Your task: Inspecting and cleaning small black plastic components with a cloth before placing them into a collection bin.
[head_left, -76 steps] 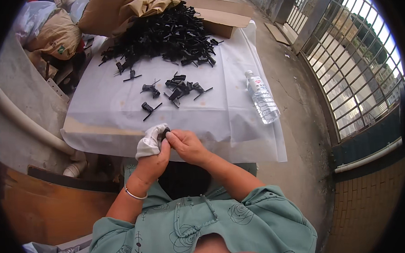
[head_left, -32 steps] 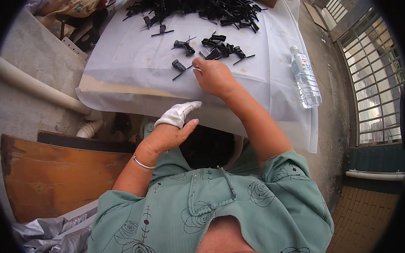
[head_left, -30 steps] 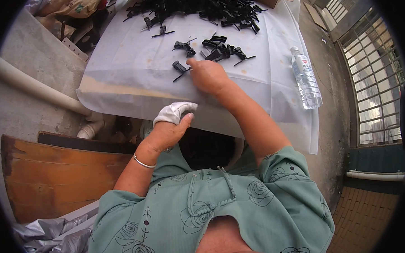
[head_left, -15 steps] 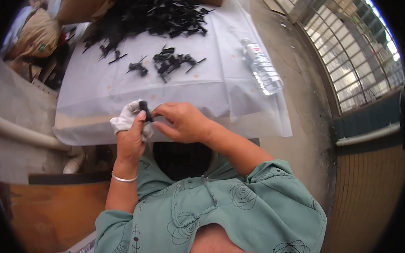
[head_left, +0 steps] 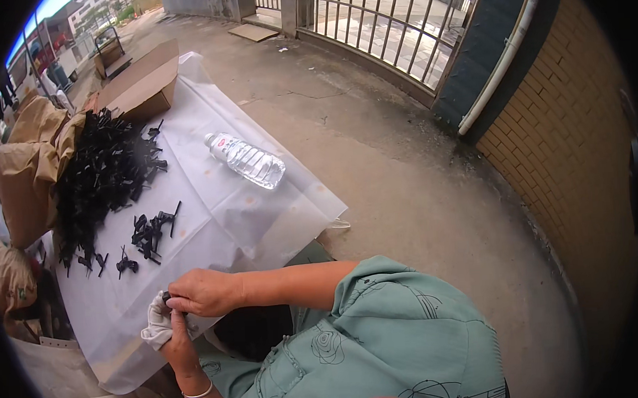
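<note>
My left hand (head_left: pixel 177 342), its fingers covered by a white glove or cloth (head_left: pixel 156 324), grips a small black plastic part (head_left: pixel 167 297) above the table's near edge. Closed over the same part is my right hand (head_left: pixel 205 291), bare, with its fingertips pressed against it. Most of the part is hidden by the fingers. On the white-covered table (head_left: pixel 206 218), beyond my hands, lies a small cluster of similar black parts (head_left: pixel 150 235). A single black part (head_left: pixel 127 264) sits apart from it, nearer to me.
A large heap of black parts (head_left: pixel 104 173) covers the table's far left. Behind it stands an open cardboard box (head_left: pixel 143 86), with brown paper sacks (head_left: pixel 23 183) alongside. A clear plastic bottle (head_left: pixel 250 159) lies near the right edge. Concrete floor and a barred gate (head_left: pixel 376 33) lie beyond.
My view has swung to the right, so the table appears further left and tilted. My right hand has closed in over the black part, covering more of it.
</note>
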A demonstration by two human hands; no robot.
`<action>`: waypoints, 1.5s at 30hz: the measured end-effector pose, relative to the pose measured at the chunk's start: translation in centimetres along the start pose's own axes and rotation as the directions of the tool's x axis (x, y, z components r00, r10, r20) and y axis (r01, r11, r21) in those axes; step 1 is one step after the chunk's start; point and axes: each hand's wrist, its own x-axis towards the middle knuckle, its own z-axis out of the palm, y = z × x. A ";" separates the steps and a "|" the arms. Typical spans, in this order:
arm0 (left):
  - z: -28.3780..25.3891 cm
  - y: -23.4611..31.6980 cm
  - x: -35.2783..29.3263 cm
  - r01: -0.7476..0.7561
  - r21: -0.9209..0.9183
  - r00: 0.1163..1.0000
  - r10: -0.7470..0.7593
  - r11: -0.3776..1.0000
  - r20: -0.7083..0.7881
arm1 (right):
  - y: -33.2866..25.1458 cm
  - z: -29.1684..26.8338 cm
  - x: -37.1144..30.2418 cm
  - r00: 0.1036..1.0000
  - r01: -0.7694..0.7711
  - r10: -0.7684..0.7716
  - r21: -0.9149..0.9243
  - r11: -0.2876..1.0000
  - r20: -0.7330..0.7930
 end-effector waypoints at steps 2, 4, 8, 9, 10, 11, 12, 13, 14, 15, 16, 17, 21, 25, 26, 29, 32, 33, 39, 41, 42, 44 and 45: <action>0.3 0.1 0.1 -0.087 0.090 0.996 0.090 0.992 -0.021 | 0.5 0.5 -0.5 0.994 0.108 -0.107 -0.044 0.993 0.036; 1.0 0.4 -0.1 -0.088 0.097 0.995 0.092 0.991 -0.044 | 0.7 0.8 -0.6 0.993 0.118 -0.117 -0.046 0.992 0.033; 0.7 1.7 -0.6 0.009 0.377 0.999 0.006 0.926 -0.038 | -0.5 0.4 -0.6 0.999 -0.047 0.047 0.088 0.995 0.009; 0.7 1.9 -0.7 -0.131 0.478 0.988 0.155 0.869 -0.011 | -0.5 1.2 -0.6 0.998 -0.051 0.054 0.089 0.995 -0.036; 0.9 2.0 -0.4 -0.254 0.577 0.958 0.285 0.777 0.038 | -0.1 1.9 -0.7 0.995 -0.057 0.064 0.094 0.994 -0.076; 1.2 2.4 0.0 -0.255 0.580 0.962 0.264 0.774 0.070 | 0.5 2.0 -0.7 0.991 -0.081 0.101 0.198 0.977 -0.090; 1.4 3.0 -0.1 -0.246 0.594 0.966 0.240 0.766 0.091 | 0.7 2.2 -0.8 0.987 -0.104 0.138 0.308 0.946 -0.088; 1.4 3.4 -0.1 -0.194 0.548 0.980 0.188 0.814 0.067 | 0.5 1.9 -0.8 0.990 -0.125 0.139 0.301 0.945 -0.025; 1.5 3.4 -0.1 -0.148 0.490 0.989 0.144 0.859 0.047 | 0.5 1.1 -0.8 0.990 -0.141 0.137 0.284 0.948 0.033; 1.7 3.3 -0.3 -0.111 0.334 0.993 0.117 0.936 0.002 | -0.1 0.4 -0.8 0.987 -0.156 0.145 0.239 0.958 0.063; 1.7 2.9 -0.1 -0.099 0.156 0.994 0.105 0.983 -0.035 | -0.6 -0.4 -0.6 0.985 -0.161 0.148 0.179 0.971 0.084; 1.3 2.9 0.0 -0.088 0.181 0.991 0.104 0.980 -0.081 | -0.7 -1.0 -0.5 0.987 -0.158 0.152 0.121 0.980 0.059; 0.5 3.2 -0.3 0.051 -0.022 0.997 -0.052 0.998 -0.057 | 0.7 -0.9 -1.1 0.986 -0.050 0.058 -0.052 0.997 0.156; 0.4 3.6 -0.4 0.125 -0.148 0.988 -0.137 0.981 -0.073 | 0.5 -1.3 -1.1 0.995 0.101 -0.100 -0.059 0.993 0.011; 0.4 3.8 -0.5 0.141 -0.117 0.986 -0.150 0.983 -0.076 | 0.0 -1.4 -1.0 0.995 0.097 -0.096 -0.057 0.994 0.012; 0.3 3.8 -0.8 0.218 -0.058 0.975 -0.214 0.974 0.064 | -0.6 -1.1 -0.4 0.986 0.166 -0.165 -0.059 0.984 0.013; 0.2 4.8 -0.8 0.253 -0.119 0.957 -0.230 0.960 0.178 | -0.5 -0.4 0.1 0.997 0.054 -0.057 0.071 0.996 0.046; 0.2 4.7 -0.8 0.256 -0.119 0.956 -0.232 0.959 0.180 | -0.6 -0.1 0.2 0.998 -0.016 0.009 0.130 0.991 0.055; 0.1 3.0 -0.6 0.018 0.215 0.998 -0.032 0.976 0.060 | -1.0 -0.3 0.2 0.984 0.016 -0.020 0.025 1.000 0.177; 0.5 2.3 -0.6 -0.136 0.271 0.990 0.125 0.953 0.060 | -1.0 0.0 0.2 0.976 0.022 -0.030 0.035 0.999 0.216; 0.6 2.4 -0.7 -0.137 0.269 0.990 0.125 0.953 0.061 | -0.8 0.2 0.2 0.975 -0.042 0.032 0.044 0.998 0.222; 0.7 2.8 -0.9 -0.119 0.498 0.993 0.098 0.859 0.070 | -0.5 0.7 0.1 0.969 -0.108 0.093 0.051 0.993 0.229; 0.6 2.6 -0.9 -0.140 0.466 0.990 0.118 0.874 0.076 | -0.4 1.0 0.0 0.972 -0.124 0.106 0.076 0.989 0.211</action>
